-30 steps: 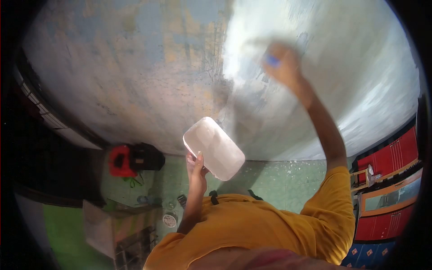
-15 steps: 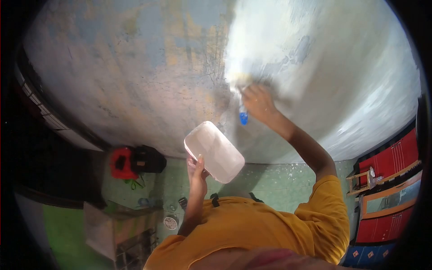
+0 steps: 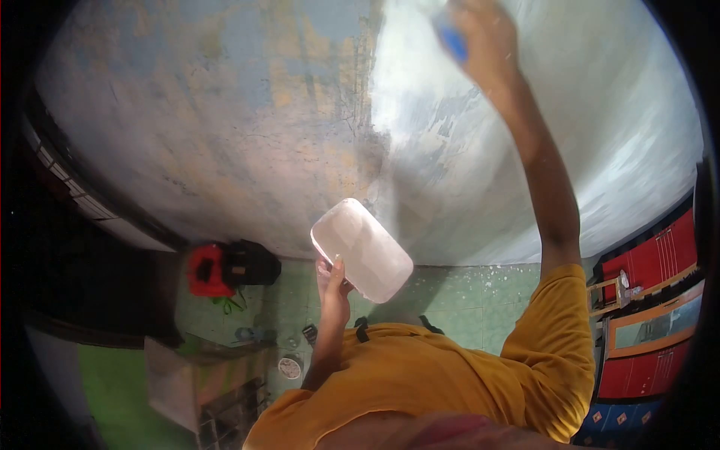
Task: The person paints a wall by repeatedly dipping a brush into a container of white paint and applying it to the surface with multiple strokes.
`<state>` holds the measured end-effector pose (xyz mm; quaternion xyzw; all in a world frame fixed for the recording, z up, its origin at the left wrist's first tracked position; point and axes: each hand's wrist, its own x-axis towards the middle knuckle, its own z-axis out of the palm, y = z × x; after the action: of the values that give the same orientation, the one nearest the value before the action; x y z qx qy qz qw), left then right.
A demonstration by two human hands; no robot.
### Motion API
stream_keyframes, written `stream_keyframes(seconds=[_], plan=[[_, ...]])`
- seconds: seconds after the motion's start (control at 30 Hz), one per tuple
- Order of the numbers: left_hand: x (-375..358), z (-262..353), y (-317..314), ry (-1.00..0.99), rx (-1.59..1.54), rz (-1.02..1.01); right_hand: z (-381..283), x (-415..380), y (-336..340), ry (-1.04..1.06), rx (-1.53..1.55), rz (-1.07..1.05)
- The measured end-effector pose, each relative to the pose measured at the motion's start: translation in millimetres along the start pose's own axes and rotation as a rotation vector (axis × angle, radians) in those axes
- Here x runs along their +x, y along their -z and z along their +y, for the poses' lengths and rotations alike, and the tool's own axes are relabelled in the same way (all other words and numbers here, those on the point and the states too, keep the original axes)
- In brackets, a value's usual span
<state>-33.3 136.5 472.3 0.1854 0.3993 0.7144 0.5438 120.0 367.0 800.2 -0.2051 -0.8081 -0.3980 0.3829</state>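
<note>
My left hand (image 3: pixel 334 281) grips a white rectangular tub (image 3: pixel 367 251) by its near left edge, thumb over the rim. The tub is tilted so its pale inside faces me. High at the top of the view, my right hand (image 3: pixel 487 34) is closed around a paintbrush with a blue handle (image 3: pixel 453 43). Its bristle end is blurred at the frame's top edge, near the wall (image 3: pixel 247 142). Fresh white paint covers the wall's right part, while the left part shows patchy grey, blue and tan.
Red and black bags (image 3: pixel 251 262) lie on the green tiled floor (image 3: pixel 457 300) against the wall. A small round container (image 3: pixel 289 367) stands near my left arm. At the left is a wooden box-like piece (image 3: pixel 187 375); at the right, a red cabinet (image 3: pixel 652 367).
My right hand has swept upward and to the right with the paintbrush, from mid-wall to the top of the view. The tub in my left hand stays nearly in place.
</note>
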Motion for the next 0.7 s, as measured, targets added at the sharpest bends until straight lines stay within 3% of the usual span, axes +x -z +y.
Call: stream_keyframes(seconds=[0.03,0.13,0.27,0.37,0.4,0.53,0.57,0.67,0.7], plan=[[-1,0,1,0.001,0.000,0.010,-2,-19,-20,-0.003,-0.118,-0.112],[1,1,3,0.000,-0.002,0.025,-46,-88,-72,0.155,-0.192,-0.051],[2,2,9,-0.008,-0.003,0.020,-101,-165,-88,0.141,0.121,-0.397],[2,6,10,-0.015,0.012,0.046,-90,-151,-65,-0.089,0.389,-0.352],[2,7,9,-0.015,0.020,0.057,-70,-139,-56,-0.035,0.388,-0.198],[2,8,3,-0.014,0.010,0.051,26,-64,2,-0.086,0.217,0.056],[5,5,4,-0.010,0.007,0.047,41,-53,5,-0.062,0.086,0.224],[4,3,0,0.005,-0.002,0.029,48,-54,10,0.022,-0.092,0.190],[5,2,-3,0.008,-0.005,0.019,41,-80,-6,-0.084,-0.220,0.024]])
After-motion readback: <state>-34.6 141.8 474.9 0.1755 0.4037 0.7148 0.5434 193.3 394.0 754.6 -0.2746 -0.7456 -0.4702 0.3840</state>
